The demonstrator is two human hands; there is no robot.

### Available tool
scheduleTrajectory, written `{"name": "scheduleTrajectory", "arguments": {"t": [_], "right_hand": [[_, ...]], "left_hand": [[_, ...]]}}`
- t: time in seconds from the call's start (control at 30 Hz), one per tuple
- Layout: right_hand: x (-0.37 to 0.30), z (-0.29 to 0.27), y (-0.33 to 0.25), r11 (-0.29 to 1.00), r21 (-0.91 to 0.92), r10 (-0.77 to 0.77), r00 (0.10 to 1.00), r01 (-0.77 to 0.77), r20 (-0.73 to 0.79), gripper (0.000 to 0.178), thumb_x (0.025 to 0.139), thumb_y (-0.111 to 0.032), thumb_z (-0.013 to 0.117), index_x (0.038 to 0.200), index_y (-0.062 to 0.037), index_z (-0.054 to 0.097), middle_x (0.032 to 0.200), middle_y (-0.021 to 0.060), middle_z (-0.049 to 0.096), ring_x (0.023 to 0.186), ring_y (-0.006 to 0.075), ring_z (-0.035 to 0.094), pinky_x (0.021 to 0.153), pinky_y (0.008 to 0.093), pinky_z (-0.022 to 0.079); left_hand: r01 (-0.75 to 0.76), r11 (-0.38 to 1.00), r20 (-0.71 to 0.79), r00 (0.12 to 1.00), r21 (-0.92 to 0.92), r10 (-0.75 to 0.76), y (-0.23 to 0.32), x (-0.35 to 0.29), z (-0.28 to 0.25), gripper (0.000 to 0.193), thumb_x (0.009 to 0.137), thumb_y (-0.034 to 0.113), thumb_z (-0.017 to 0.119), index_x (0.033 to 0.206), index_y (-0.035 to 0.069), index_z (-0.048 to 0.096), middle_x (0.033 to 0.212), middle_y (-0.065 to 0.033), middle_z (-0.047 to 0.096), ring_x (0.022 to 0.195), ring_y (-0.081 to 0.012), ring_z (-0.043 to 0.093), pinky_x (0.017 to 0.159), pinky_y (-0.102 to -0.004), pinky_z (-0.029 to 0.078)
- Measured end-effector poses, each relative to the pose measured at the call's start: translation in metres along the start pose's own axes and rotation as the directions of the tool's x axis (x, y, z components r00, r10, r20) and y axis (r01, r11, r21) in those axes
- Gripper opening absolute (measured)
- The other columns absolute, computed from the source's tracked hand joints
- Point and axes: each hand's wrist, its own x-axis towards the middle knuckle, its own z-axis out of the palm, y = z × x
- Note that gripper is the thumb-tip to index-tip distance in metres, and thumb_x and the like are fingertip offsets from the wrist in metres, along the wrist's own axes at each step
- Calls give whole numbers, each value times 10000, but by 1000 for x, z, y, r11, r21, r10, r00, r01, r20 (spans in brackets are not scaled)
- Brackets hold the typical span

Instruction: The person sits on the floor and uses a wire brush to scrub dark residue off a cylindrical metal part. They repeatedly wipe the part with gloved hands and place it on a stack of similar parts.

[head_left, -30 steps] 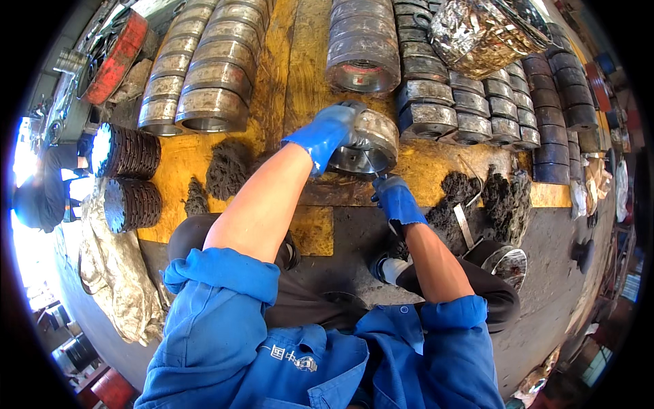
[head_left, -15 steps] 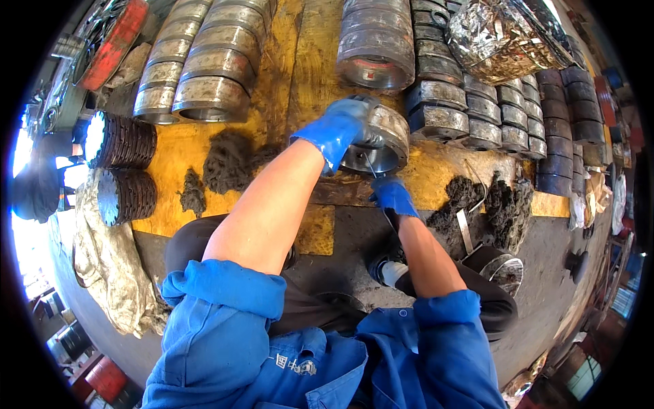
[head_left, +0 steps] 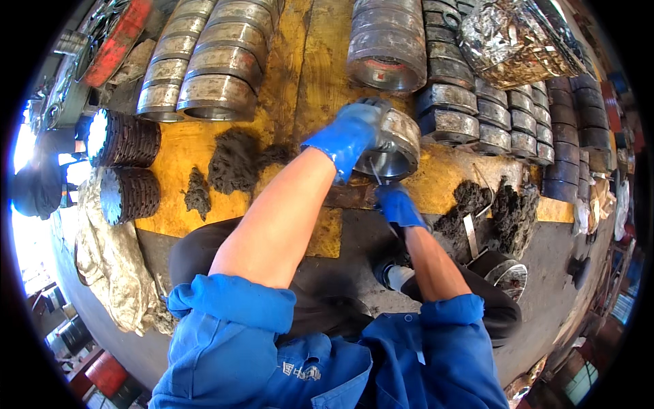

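A thick steel ring (head_left: 405,133) stands on the yellow work surface in front of me, its round opening facing toward me. My left hand (head_left: 355,131), in a blue rubber glove with a dark, dirty palm, is closed over the ring's upper left side. In my right hand (head_left: 399,204), gloved in the same blue, is a thin metal rod (head_left: 375,172). The rod's far end reaches into the ring's opening; whether it touches the inner wall I cannot tell. My right fingers are wrapped round its near end and partly hidden.
Rows of steel rings (head_left: 221,65) lie at the back left, and a larger cylinder (head_left: 387,51) behind my hands. Dark rings (head_left: 446,102) are stacked right, below a scrap-filled container (head_left: 514,44). Grey fibre clumps (head_left: 234,162) lie left; toothed discs (head_left: 129,196) stand farther left.
The whole view has shifted slightly. My left hand stays on the ring, and my right hand still holds the rod at its opening, with little movement between them.
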Motion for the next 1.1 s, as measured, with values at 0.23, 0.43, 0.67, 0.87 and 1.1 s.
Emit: {"name": "scheduleTrajectory", "arguments": {"t": [0.23,0.43,0.67,0.87,1.1], "right_hand": [[3,-18,-24,974,-159,167,985,-159,42,279,977,-257,616,975,-5,735,857,183,743,697,248,718,605,400,557],[-4,-3,-13,793,-584,-245,968,171,-49,285,943,-298,680,976,-22,743,816,196,741,732,284,728,666,444,570],[26,-7,47,981,-139,131,990,-136,-48,316,950,-318,690,1027,-17,745,776,174,735,653,274,698,600,447,540],[-13,-27,-17,976,-132,170,985,-173,-34,310,947,-333,690,999,-35,756,774,198,729,652,258,703,596,444,534],[-2,-12,-3,924,35,381,924,-380,-24,337,978,-355,646,946,-37,755,759,175,733,690,230,717,628,431,558]], "left_hand": [[-5,998,19,1000,-62,6,-20,7,5,949,783,490,842,1559,141,423,1574,-131,476,1447,-326,452,1196,-428,379],[16,1000,-35,999,4,-16,-16,2,16,964,780,535,834,1573,198,401,1646,-83,377,1505,-321,363,1213,-468,349],[-24,995,-7,1000,-95,23,2,7,6,967,748,508,873,1544,170,440,1608,-109,428,1473,-319,410,1188,-459,377],[50,992,70,997,-114,-43,-4,-13,-9,995,756,506,869,1568,160,409,1615,-110,423,1485,-319,395,1203,-459,361],[3,999,8,1000,-50,-2,-14,6,12,994,774,521,847,1581,164,389,1607,-105,436,1474,-321,411,1200,-421,369]]}}
